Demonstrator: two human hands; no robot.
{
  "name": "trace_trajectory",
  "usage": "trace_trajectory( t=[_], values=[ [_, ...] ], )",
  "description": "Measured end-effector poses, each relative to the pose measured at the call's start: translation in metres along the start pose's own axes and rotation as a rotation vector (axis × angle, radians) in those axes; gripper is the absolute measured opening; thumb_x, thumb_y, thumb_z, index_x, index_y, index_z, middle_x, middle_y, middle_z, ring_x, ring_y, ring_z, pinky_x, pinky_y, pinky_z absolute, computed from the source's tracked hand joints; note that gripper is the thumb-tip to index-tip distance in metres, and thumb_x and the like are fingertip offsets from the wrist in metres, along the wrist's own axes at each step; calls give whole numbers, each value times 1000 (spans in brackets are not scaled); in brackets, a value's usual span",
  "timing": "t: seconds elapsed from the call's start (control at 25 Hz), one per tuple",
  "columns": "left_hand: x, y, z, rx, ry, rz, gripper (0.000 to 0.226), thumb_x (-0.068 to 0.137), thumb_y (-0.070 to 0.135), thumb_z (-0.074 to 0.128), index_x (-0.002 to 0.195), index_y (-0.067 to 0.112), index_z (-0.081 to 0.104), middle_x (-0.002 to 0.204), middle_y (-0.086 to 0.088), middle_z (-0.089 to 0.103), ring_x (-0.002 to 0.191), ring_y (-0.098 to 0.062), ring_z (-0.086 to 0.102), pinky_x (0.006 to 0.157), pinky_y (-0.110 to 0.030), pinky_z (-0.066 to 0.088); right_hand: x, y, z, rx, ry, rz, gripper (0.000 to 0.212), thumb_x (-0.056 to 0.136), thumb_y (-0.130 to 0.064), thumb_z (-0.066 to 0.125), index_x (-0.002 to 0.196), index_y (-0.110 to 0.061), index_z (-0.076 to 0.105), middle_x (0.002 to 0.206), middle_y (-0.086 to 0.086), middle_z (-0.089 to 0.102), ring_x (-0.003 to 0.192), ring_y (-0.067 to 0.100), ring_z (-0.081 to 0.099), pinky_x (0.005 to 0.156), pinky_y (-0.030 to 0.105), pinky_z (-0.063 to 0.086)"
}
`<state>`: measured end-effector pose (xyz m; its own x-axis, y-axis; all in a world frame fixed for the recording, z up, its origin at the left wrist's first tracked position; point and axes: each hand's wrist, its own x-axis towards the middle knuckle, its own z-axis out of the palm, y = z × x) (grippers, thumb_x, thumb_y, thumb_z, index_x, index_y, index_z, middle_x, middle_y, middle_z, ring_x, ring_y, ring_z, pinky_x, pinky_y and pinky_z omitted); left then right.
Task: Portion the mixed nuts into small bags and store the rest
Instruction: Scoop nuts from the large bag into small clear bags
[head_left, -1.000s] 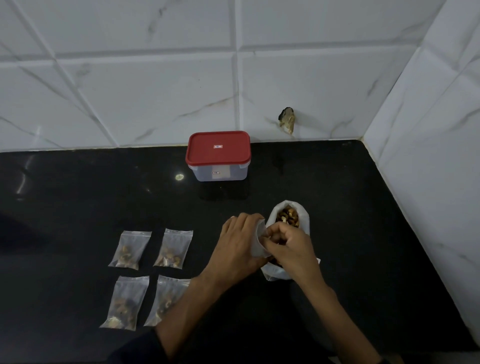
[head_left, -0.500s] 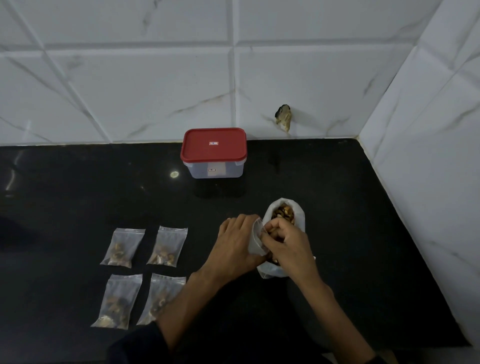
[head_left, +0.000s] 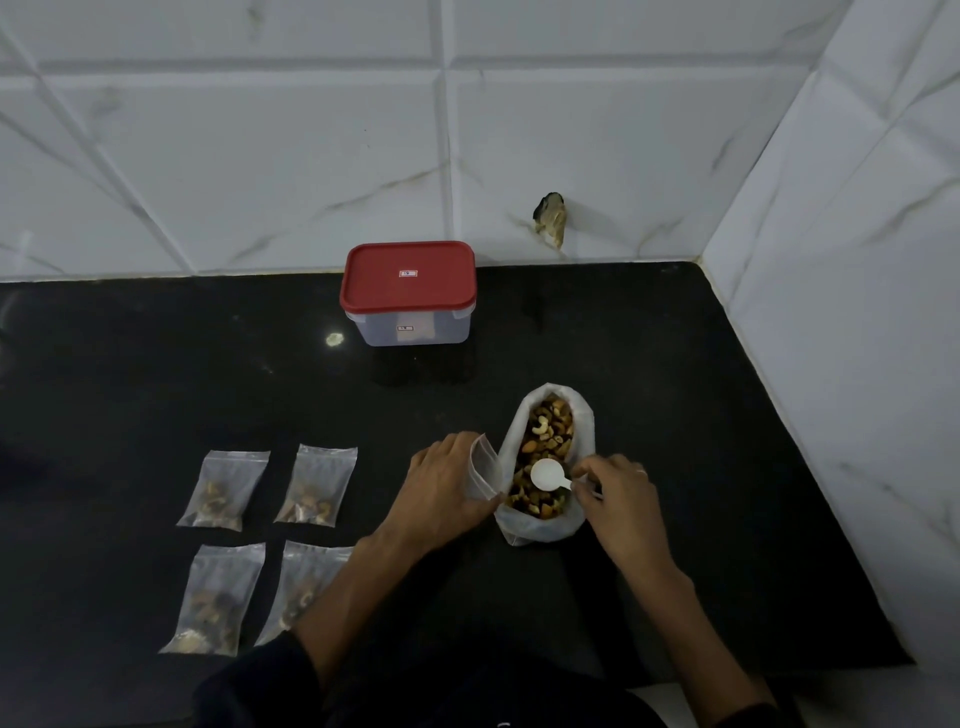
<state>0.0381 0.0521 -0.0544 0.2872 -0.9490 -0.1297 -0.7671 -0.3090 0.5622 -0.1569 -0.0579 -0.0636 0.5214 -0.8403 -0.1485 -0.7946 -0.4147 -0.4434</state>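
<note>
I see my left hand (head_left: 444, 486) with its grip closed on a small clear bag (head_left: 485, 470), held beside the open nut bag (head_left: 545, 462) on the black counter (head_left: 675, 415). My right hand (head_left: 618, 491) pinches a white scoop (head_left: 546, 475) above the nuts, seemingly empty. Four filled bags (head_left: 270, 540) lie left; a red-lidded container (head_left: 408, 291) sits behind.

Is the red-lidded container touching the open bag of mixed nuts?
Apart. The head view shows a strip of bare black counter between the red-lidded container and the open bag of mixed nuts.
</note>
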Motion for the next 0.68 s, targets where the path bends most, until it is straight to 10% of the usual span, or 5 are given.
trace_trajectory(
  t=[0.68],
  values=[
    [21,3,7,-69,13,-20,65,81,43,69,135,22,39,128,5,53,114,-8,53,101,-38,44,19,-14,-20,-36,34,16,18,97,-31,51,110,-24,60,92,-8,64,75,4,58,59,16,40]
  ],
)
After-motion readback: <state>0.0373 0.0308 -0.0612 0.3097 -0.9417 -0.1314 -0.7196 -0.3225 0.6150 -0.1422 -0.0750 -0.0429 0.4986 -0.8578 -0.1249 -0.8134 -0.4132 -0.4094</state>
